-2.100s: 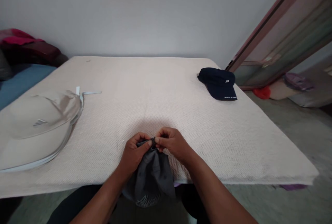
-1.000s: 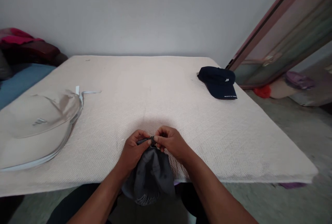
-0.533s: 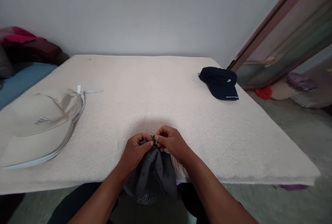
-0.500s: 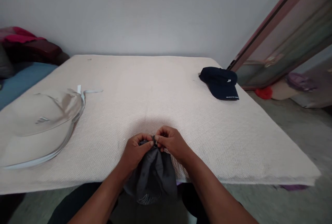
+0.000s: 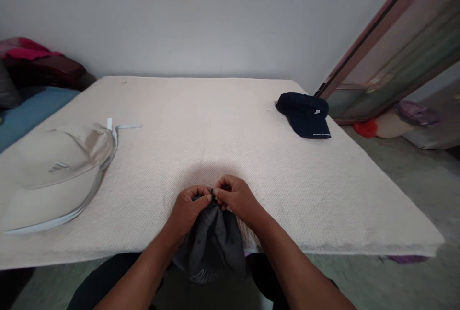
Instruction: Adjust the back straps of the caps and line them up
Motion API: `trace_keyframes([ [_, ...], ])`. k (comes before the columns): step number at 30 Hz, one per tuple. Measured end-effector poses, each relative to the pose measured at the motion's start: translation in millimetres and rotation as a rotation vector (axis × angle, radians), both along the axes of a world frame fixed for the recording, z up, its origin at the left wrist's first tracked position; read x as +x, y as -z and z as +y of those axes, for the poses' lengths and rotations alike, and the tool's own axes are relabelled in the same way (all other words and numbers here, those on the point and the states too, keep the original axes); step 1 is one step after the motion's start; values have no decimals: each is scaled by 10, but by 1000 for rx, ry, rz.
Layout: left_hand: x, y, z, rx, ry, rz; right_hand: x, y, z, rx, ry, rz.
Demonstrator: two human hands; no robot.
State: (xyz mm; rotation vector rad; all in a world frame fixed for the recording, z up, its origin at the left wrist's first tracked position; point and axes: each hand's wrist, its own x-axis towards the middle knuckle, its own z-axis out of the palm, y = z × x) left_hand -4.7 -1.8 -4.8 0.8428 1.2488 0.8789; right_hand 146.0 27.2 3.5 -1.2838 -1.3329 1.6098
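A dark grey cap [image 5: 215, 247] hangs at the table's near edge, its pale embroidered mark towards me. My left hand [image 5: 187, 209] pinches the cap's back strap between thumb and fingers. Close against it, my right hand [image 5: 237, 197] is closed on the other side of the same strap, fingertips nearly touching the left thumb. A small dark piece of strap shows between the fingertips; its fastening is mostly hidden.
Stacked beige caps [image 5: 53, 200] lie at the left of the cloth-covered table [image 5: 172, 123], a pale strap trailing from them. A navy cap [image 5: 304, 113] sits at the far right. Behind the table stands a wall [image 5: 201, 17]; a door frame [image 5: 362, 37] rises at right.
Both hands stay on the grey cap's strap in nearly the same place. Only the fingertips have shifted slightly.
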Motion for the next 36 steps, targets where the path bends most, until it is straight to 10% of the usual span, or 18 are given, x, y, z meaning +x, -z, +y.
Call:
trace_keyframes([
  [36,27,42,-19,124,-64,89,58,12,-13,-110,3,146],
])
